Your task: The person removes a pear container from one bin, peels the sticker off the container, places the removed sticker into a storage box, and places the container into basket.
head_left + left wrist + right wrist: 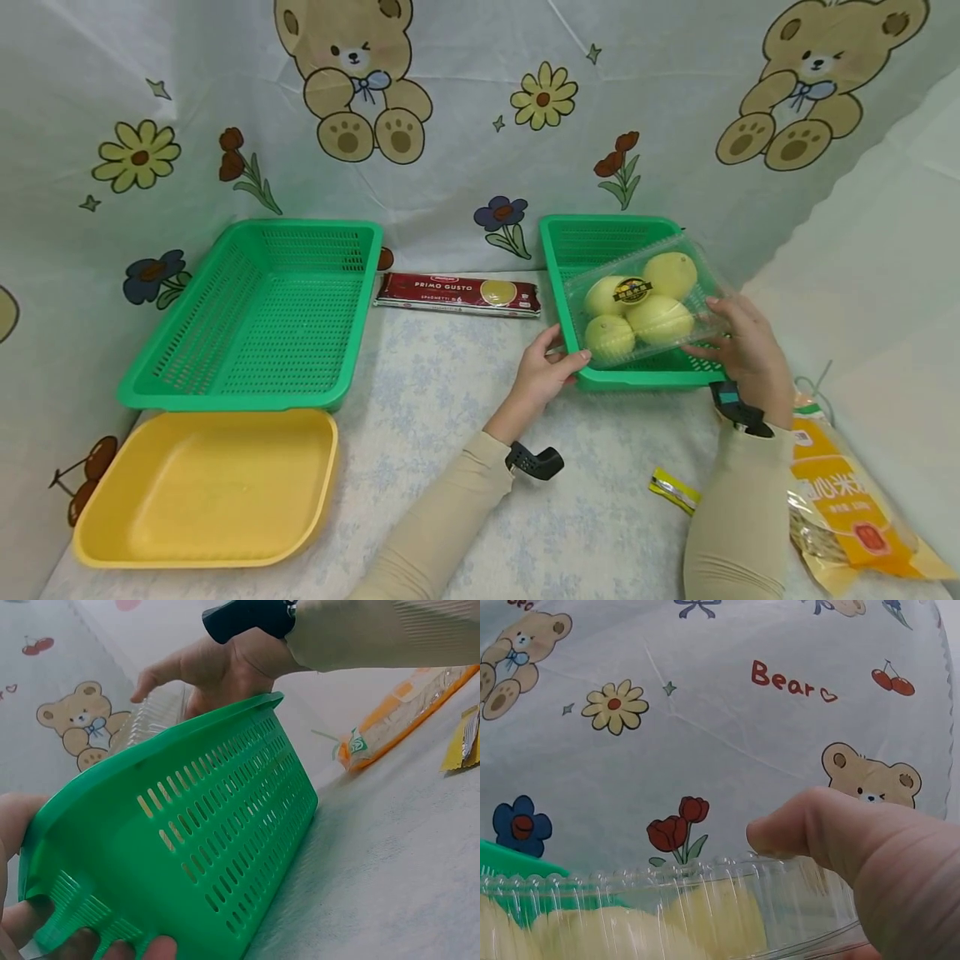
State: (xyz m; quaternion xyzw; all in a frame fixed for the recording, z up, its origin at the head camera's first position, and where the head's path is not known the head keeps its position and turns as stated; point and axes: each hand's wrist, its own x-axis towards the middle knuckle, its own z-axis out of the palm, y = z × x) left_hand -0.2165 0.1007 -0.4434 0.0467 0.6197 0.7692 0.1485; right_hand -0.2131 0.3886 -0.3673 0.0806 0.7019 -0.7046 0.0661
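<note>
A clear plastic box [703,321] of several round pale-yellow fruits [660,319] lies tilted across the right green basket [637,381]. My right hand [753,350] grips the box by its right end; in the right wrist view, the thumb [795,825] rests along the ridged rim. At the basket's near left corner, my left hand [542,371] holds the rim. From the left wrist view, its fingers [79,945] wrap the slotted outer wall, with the thumb up at the rim. A dark oval label [632,290] is on the box top.
A larger green basket [347,354] stands at the left, with a yellow tray [206,492] in front. A red spaghetti pack [457,295] lies between the baskets. An orange bag [855,500] and a small yellow packet [673,490] lie near my right forearm. Patterned cloth hangs behind.
</note>
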